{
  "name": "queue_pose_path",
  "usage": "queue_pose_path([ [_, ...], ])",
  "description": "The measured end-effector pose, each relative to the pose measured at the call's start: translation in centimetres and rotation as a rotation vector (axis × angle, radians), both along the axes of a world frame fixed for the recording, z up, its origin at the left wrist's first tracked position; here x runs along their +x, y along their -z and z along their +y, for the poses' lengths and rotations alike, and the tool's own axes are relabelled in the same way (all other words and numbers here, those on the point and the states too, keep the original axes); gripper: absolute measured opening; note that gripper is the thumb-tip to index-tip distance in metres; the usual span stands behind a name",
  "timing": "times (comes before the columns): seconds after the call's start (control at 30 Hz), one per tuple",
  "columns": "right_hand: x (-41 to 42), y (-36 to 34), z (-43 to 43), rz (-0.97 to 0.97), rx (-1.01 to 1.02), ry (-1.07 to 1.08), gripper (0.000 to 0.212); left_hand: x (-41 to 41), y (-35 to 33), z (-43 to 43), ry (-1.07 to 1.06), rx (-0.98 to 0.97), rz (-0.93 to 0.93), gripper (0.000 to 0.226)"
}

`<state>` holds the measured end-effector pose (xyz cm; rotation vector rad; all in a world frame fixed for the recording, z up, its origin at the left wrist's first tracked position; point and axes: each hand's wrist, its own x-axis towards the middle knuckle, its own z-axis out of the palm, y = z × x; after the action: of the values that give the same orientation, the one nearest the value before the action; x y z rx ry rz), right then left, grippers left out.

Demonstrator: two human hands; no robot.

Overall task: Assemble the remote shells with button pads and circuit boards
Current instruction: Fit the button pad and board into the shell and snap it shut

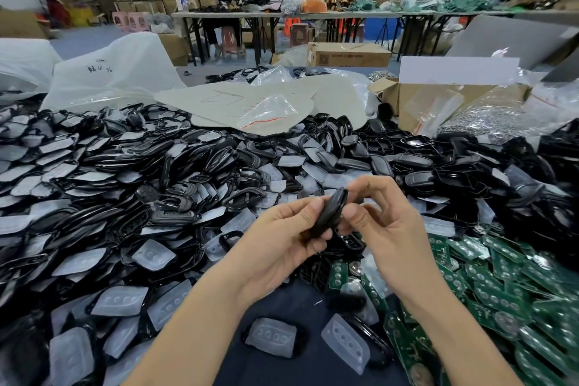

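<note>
A black remote shell (pixel 330 211) is held edge-on above the table between both hands. My left hand (pixel 282 236) grips its lower end with thumb and curled fingers. My right hand (pixel 380 213) pinches its upper end between thumb and fingertips. A big heap of black shells and translucent button pads (pixel 125 185) covers the table to the left and behind. Green circuit boards (pixel 501 285) are piled at the right. Two single button pads (pixel 272 337) (pixel 346 343) lie on the dark table surface (pixel 282 301) near me.
Grey card sheets and small plastic bags (pixel 266 103) lie behind the heap. An open cardboard box (pixel 445 94) with bagged metal parts stands at the back right, large white bags (pixel 112 72) at the back left. Other people work at far tables.
</note>
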<state>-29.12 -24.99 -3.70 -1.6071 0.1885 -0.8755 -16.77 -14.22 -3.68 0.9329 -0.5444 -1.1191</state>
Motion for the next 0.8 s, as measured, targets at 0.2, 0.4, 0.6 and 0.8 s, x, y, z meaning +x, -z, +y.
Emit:
queue_pose_path([
  [0.2,0.0,0.3,-0.4,0.049,0.007,-0.042,0.017,-0.6,0.2,-0.4,-0.121,0.016,0.016,0.021],
  [0.4,0.1,0.4,-0.3,0.022,0.054,0.040,0.018,-1.7,0.3,-0.4,-0.170,-0.109,-0.247,0.038],
  [0.6,0.0,0.3,0.0,-0.005,0.098,0.026,0.011,-2.4,-0.1,0.1,-0.260,-0.162,-0.479,0.022],
  [0.8,-0.1,0.3,0.2,0.019,0.059,0.076,0.016,-2.7,0.0,0.2,-0.315,-0.190,-0.568,0.027],
])
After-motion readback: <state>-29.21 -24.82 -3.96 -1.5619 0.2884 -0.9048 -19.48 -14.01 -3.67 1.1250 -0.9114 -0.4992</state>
